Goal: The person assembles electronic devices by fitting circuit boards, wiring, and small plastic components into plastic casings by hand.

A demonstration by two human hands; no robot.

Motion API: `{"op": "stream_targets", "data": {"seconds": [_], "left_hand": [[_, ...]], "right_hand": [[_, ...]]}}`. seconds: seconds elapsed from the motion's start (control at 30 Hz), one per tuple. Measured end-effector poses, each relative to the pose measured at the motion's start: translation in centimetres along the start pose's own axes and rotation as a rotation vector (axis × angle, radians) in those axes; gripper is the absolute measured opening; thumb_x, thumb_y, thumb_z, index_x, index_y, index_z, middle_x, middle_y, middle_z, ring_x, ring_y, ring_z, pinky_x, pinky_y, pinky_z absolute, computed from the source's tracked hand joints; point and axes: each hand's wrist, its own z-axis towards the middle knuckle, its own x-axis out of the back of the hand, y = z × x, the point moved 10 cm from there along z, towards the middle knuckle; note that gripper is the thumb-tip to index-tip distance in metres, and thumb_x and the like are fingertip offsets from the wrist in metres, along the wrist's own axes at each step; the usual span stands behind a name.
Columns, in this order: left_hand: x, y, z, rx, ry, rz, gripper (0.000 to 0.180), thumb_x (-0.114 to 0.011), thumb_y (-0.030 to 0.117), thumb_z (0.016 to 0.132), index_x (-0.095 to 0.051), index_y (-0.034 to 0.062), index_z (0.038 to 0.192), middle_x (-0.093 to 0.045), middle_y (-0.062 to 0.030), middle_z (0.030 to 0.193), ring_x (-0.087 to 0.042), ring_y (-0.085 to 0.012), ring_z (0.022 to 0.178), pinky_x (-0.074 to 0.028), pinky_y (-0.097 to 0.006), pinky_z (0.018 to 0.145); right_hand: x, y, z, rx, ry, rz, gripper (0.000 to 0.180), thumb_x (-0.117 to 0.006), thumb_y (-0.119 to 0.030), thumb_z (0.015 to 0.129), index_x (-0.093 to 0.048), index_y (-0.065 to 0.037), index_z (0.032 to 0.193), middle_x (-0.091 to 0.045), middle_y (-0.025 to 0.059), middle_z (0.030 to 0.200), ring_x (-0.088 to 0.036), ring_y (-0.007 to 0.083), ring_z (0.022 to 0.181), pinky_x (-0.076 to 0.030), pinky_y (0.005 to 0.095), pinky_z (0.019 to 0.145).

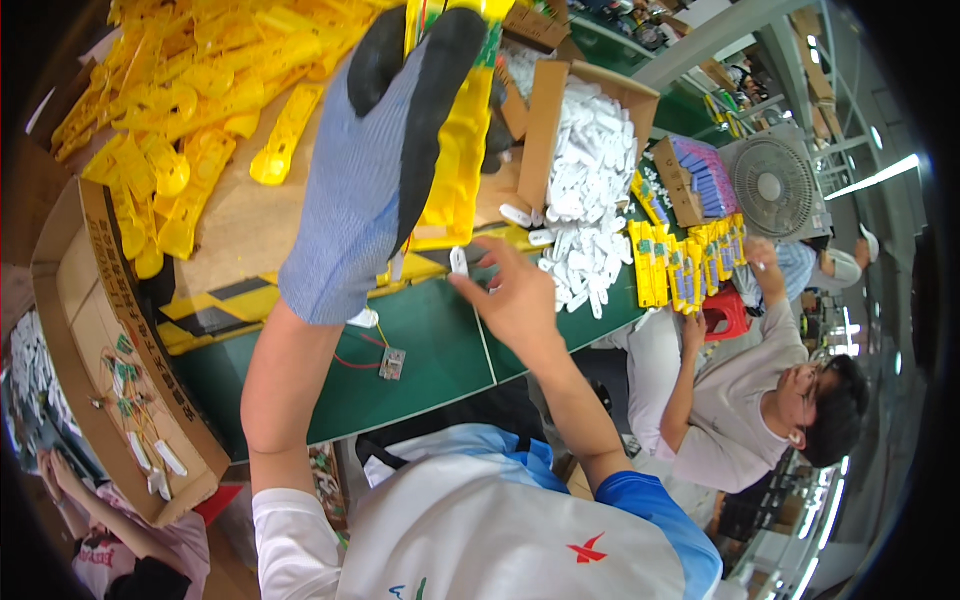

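Observation:
My left hand (365, 190), in a blue-grey glove with black coating, is closed around a long yellow plastic housing (455, 170). The housing stands on end, with a green circuit board (491, 45) and red wire near its top. Some gloved fingers show behind it. My bare right hand (520, 300) is just below and right of the housing, thumb and index finger bent about a small white oval plastic piece (459, 262). Its grip there is small and partly unclear. Below my left wrist, a small square circuit board (393, 364) on red wires hangs over the green table (440, 335).
Yellow housings (190, 80) are heaped at the far left. A cardboard box (537, 135) of white pieces (592, 150) stands right of my hands, more spilled before it. An open carton (75, 270) lies left. Farther right are finished-looking yellow units (690, 262), a fan (772, 180) and a seated co-worker (740, 420).

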Motion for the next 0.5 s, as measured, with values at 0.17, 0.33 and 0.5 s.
{"op": "stream_targets", "data": {"seconds": [0.17, 0.33, 0.5], "left_hand": [[-0.3, -1.1, -0.4, 0.215, 0.051, -0.179, 0.033, -0.061, 0.034, 0.096, -0.053, 0.0057, 0.111, -0.058, -0.0047, 0.079, -0.063, -0.0132, 0.062, -0.053, -0.028, 0.055], [-0.6, -0.5, -0.7, 0.231, 0.073, -0.199, 0.037, -0.061, 0.037, 0.097, -0.053, 0.006, 0.114, -0.059, -0.0048, 0.078, -0.063, -0.0126, 0.061, -0.052, -0.027, 0.054], [0.3, -1.0, 0.0, 0.171, 0.06, -0.18, 0.034, -0.059, 0.033, 0.098, -0.055, 0.0056, 0.119, -0.061, -0.0026, 0.088, -0.06, -0.0072, 0.07, -0.05, -0.023, 0.057]], "right_hand": [[-3.0, -1.3, 0.6, 0.129, -0.075, -0.322, 0.03, -0.076, -0.025, 0.077, -0.066, -0.007, 0.099, -0.067, 0.0118, 0.085, -0.066, 0.0301, 0.066, -0.052, 0.0408, 0.058], [-1.2, -3.8, 2.1, 0.265, -0.217, -0.125, 0.02, -0.071, -0.016, 0.078, -0.065, -0.008, 0.095, -0.068, 0.014, 0.08, -0.066, 0.0329, 0.068, -0.052, 0.0433, 0.06], [7.5, -6.9, 6.4, 0.105, -0.096, 0.826, 0.021, -0.07, -0.004, 0.083, -0.068, 0.0, 0.103, -0.07, 0.006, 0.083, -0.066, 0.0108, 0.069, -0.053, 0.0256, 0.061]]}}
